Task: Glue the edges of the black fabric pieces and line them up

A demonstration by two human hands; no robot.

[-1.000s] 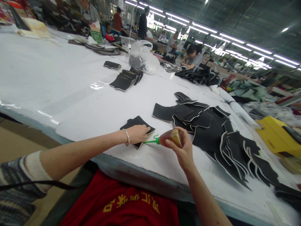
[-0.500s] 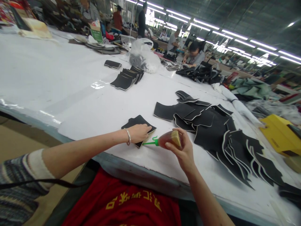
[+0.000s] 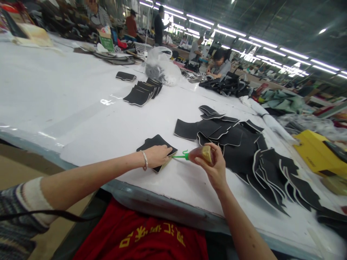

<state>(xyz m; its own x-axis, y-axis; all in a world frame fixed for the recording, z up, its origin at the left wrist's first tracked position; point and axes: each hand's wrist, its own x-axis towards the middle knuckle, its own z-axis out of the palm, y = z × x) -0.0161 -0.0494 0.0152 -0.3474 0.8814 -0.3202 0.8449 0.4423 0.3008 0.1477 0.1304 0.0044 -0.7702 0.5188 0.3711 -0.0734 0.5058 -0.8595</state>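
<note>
Amber bottle (image 3: 195,154) | right grip (image 3: 217,168) curled around it | left grip (image 3: 157,155) outstretched, pressing black piece (image 3: 156,139)

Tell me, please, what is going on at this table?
A person's left hand rests on a black piece on the white table. The right hand holds a squeeze bottle, its green nozzle pointed at that piece's edge. More black pieces lie in a heap to the right and a fanned stack farther back.

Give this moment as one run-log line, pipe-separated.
left hand: on black piece | right hand: gripping bottle, green nozzle at piece's edge | nearby: pile of black pieces
</note>
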